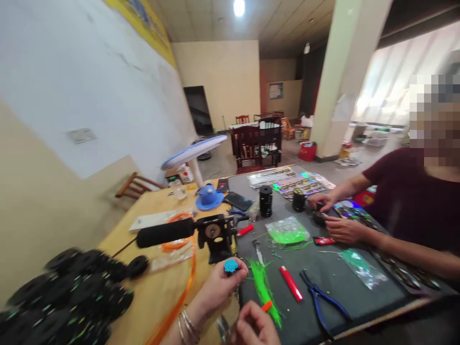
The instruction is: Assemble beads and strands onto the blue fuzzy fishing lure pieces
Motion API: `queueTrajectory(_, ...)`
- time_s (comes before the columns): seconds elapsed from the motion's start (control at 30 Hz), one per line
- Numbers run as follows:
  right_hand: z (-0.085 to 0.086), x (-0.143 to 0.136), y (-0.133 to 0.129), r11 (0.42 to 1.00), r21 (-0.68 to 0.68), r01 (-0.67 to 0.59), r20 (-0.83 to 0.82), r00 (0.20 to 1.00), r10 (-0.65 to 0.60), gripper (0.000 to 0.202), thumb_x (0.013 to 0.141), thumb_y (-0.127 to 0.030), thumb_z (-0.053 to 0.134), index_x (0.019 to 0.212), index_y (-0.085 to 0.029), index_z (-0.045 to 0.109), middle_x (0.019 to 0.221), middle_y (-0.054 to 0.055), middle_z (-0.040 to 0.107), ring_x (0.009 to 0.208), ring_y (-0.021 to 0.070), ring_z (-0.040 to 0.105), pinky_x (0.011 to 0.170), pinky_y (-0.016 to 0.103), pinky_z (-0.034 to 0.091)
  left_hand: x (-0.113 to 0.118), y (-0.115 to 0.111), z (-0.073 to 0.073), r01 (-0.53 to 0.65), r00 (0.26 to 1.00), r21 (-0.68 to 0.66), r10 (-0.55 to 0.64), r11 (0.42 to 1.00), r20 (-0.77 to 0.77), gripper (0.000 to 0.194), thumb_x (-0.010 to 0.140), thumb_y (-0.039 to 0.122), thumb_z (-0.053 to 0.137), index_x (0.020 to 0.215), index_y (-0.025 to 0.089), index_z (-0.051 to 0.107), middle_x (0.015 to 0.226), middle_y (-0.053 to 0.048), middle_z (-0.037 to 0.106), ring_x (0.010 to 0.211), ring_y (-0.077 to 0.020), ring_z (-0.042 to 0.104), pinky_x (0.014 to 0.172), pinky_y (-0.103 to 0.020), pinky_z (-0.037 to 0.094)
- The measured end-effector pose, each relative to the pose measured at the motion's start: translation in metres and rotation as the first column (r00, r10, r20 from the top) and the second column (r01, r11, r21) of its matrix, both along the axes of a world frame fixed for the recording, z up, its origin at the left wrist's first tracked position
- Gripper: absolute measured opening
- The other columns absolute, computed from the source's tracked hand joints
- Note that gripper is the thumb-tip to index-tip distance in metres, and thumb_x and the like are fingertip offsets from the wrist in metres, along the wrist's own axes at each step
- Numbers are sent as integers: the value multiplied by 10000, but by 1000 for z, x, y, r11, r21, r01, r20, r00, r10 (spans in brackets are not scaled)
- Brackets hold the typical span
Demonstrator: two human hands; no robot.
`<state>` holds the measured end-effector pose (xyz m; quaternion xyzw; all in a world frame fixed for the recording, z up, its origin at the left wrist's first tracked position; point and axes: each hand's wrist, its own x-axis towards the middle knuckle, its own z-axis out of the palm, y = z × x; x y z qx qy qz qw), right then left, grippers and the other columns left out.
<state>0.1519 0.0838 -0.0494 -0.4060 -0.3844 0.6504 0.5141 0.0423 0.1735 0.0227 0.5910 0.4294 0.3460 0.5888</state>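
Note:
My left hand (pixel 220 286), with bangles at the wrist, is closed around a small bundle with a bright blue tufted end (pixel 231 266). The blue end points up between thumb and fingers. Below and to its right, my right hand (pixel 257 327) has its fingers curled. A short orange piece (pixel 267 306) sticks out beside its knuckles, and a shiny metal piece (pixel 223 328) lies to its left; what the fingers hold is hidden. Beside my hands lies a bunch of green strands (pixel 262 287) on the dark mat (pixel 302 330).
Blue-handled pliers (pixel 319 302), a red lighter (pixel 291 283) and a bag of green strands (pixel 287 231) lie rightward. A black winding device (pixel 212 235) stands ahead. Black spools (pixel 72 292) crowd the left. Across the table, a person's hands (pixel 341 227) hold a dark object.

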Motion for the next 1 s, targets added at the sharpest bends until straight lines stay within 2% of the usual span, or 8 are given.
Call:
queueTrajectory(0.03, 3, 0, 0, 1000, 2, 4, -31, 1000, -4, 512, 686, -687, 641, 713, -203, 474, 592, -15, 624, 414, 59, 431, 432, 182, 314, -9, -10, -3, -19, 997, -109, 27, 994, 74, 382, 698, 494, 725, 784, 152, 577, 528, 89, 407, 444, -61, 286, 430, -202, 207)
queueTrajectory(0.1, 10, 1, 2, 999, 22, 27, -37, 999, -26, 481, 720, -650, 643, 732, -198, 478, 689, 12, 651, 435, 54, 440, 419, 171, 290, -22, -28, -11, -49, 975, -240, 99, 970, 201, 437, 642, 507, 776, 787, 149, 570, 516, 102, 395, 415, -36, 214, 413, -204, 128)
queueTrajectory(0.27, 27, -3, 6, 999, -30, -45, -35, 998, 44, 468, 711, -614, 681, 727, -188, 489, 611, -25, 587, 472, 73, 497, 424, 159, 334, -32, -53, -27, -77, 903, -353, 216, 932, 372, 423, 644, 469, 804, 769, 152, 553, 483, 77, 473, 409, -30, 282, 417, -174, 141)
queueTrajectory(0.37, 30, -9, 7, 997, -63, -33, -54, 998, 30, 480, 696, -609, 697, 705, -186, 470, 680, -9, 623, 476, 67, 516, 406, 150, 340, -32, -58, -31, -60, 876, -365, 224, 929, 427, 423, 641, 468, 810, 780, 161, 554, 491, 62, 515, 405, -41, 360, 419, -165, 201)
queueTrajectory(0.5, 31, -13, 6, 998, -59, -16, -29, 999, 15, 495, 688, -632, 688, 707, -187, 473, 672, -13, 621, 446, 60, 500, 378, 145, 339, -32, -60, -33, -78, 863, -336, 232, 939, 448, 385, 659, 432, 814, 775, 158, 569, 492, 67, 508, 416, -44, 397, 418, -157, 227)
queueTrajectory(0.7, 29, -14, 5, 1000, -27, -6, -10, 1000, 6, 484, 713, -626, 673, 716, -187, 468, 660, -8, 628, 453, 62, 511, 397, 149, 359, -31, -61, -29, -36, 848, -339, 208, 940, 488, 384, 658, 442, 810, 756, 171, 557, 491, 66, 515, 413, -59, 427, 420, -169, 268)
queueTrajectory(1.0, 17, -18, 5, 1000, 25, 0, 13, 1000, 0, 443, 764, -592, 646, 715, -178, 493, 659, 5, 643, 447, 57, 498, 411, 153, 372, -37, -59, -42, -89, 861, -343, 245, 935, 446, 415, 660, 456, 807, 791, 148, 561, 476, 70, 491, 433, -41, 327, 433, -171, 174)
